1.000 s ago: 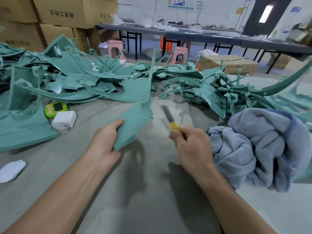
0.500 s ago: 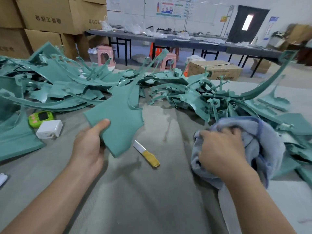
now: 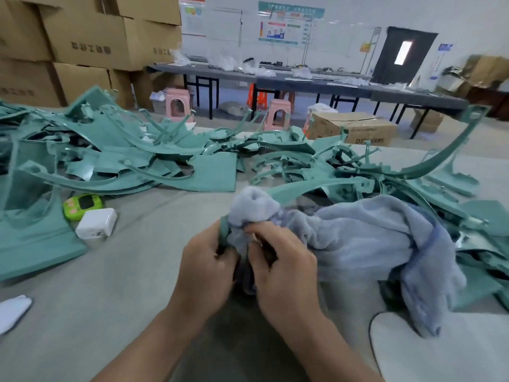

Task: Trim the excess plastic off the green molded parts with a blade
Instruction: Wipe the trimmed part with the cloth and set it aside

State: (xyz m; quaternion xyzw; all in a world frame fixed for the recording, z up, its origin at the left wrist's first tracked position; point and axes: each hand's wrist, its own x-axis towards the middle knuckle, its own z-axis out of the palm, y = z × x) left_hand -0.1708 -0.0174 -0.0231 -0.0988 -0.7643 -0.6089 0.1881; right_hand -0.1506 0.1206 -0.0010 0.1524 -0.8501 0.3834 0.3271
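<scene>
A green part (image 3: 224, 230) is pinched in the left hand (image 3: 205, 267); a towel (image 3: 358, 232) is bunched against it by the right hand (image 3: 281, 267). No blade is visible, possibly under the towel: cut risk.

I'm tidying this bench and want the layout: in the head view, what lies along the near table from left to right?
White object at the edge → green gadget → white charger block → left hand → right hand → blue-grey towel.
</scene>
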